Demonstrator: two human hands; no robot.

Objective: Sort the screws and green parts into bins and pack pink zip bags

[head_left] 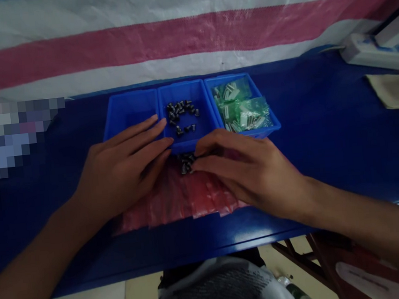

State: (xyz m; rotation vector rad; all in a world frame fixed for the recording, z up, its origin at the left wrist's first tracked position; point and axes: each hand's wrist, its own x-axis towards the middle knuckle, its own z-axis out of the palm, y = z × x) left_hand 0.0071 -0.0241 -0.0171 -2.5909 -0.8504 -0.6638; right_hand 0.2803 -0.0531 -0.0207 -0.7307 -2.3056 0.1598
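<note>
My left hand (127, 168) lies with its fingers stretched out, the tips over the front of the left blue bin (129, 100) and the near corner of the middle blue bin (214, 120). A small pile of dark screws (186, 164) sits just in front of the middle bin, on red plastic bags (172, 194). At that pile my right hand (254, 172) has its thumb and index finger closed around a screw, partly hidden by the fingers. More dark screws (179, 109) lie loose inside the middle bin.
The right blue bin (276, 125) holds green-tinted clear bags (252, 111) with small metal pins. All stand on a blue table (325, 132) against a striped sheet (174, 39). A white box-like object (370, 53) and a beige cloth (394, 90) are at the right.
</note>
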